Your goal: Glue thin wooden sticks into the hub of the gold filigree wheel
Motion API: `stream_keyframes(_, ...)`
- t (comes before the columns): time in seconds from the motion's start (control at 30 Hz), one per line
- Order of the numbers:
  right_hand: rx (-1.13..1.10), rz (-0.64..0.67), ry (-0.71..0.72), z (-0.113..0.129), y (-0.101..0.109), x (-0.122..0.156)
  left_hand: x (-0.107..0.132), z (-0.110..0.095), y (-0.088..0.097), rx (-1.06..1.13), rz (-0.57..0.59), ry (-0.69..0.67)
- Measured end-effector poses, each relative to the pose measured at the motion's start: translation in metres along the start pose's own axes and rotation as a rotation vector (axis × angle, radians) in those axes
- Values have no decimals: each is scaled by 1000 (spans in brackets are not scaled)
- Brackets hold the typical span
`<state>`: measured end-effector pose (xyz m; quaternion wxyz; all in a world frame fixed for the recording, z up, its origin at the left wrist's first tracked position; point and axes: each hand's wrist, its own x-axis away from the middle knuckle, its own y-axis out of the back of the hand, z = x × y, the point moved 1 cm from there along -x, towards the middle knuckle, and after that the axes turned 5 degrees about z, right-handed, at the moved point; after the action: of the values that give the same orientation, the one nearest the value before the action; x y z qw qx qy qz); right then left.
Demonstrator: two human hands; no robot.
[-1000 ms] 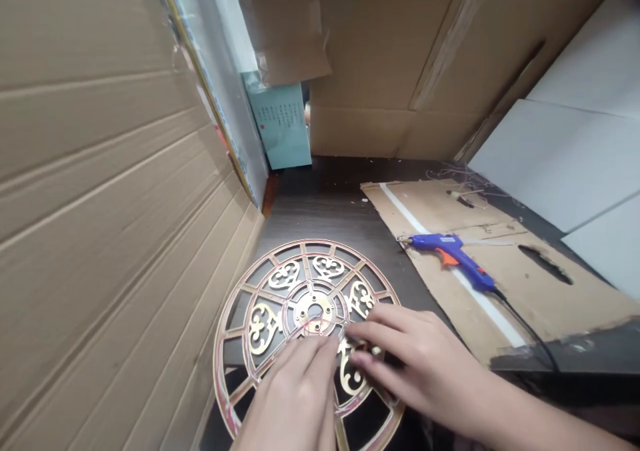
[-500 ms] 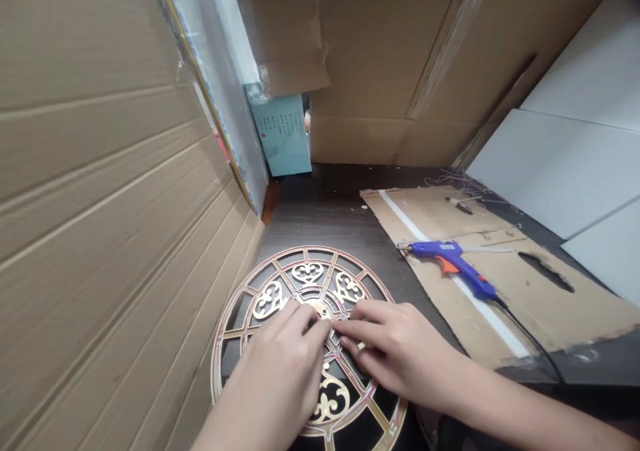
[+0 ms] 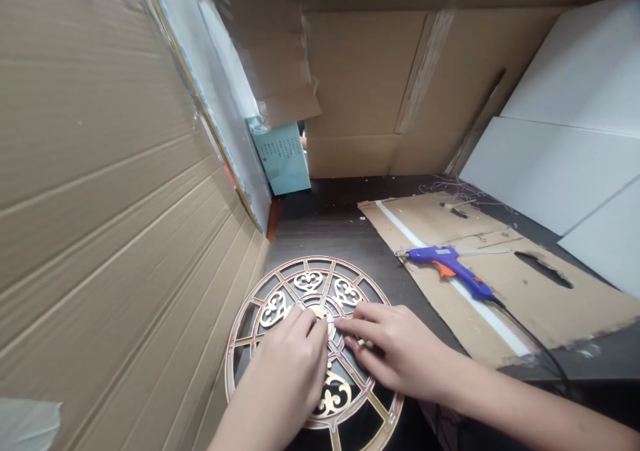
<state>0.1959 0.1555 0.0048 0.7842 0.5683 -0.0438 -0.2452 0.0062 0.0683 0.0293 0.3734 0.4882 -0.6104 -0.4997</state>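
A round, wheel-like lattice frame point(image 3: 305, 262) with spokes and reddish lines lies flat, partly under both hands. Gold scroll-shaped ornaments point(image 3: 307, 281) sit between its spokes around a gold hub point(image 3: 320, 312). My left hand point(image 3: 287, 364) is closed at the left of the hub, fingers curled down; whatever its fingertips grip is hidden. From the right comes my right hand point(image 3: 395, 344), its index fingertip at the hub's edge. A small pale piece point(image 3: 364, 342) shows among its curled fingers, mostly covered.
A blue glue gun point(image 3: 450, 264) with an orange trigger lies on a cardboard sheet point(image 3: 480, 237) to the right, its black cord running toward me. Cardboard walls point(image 3: 125, 204) stand left and behind. A light blue box point(image 3: 285, 161) is at the back, white panels point(image 3: 560, 171) at the right.
The view has tilted up a little, so the surroundings sit lower. My fingertips, close together at the hub before, are now slightly farther apart. The glue gun has stayed in place.
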Motion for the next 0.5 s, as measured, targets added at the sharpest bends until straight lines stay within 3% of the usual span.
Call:
stream_keyframes(0.23, 70, -113, 66, 0, -2, 3, 0, 0, 0, -46, 27, -1)
stream_keyframes(0.5, 49, -52, 32, 1, -1, 1, 2, 0, -2, -20, -32, -13)
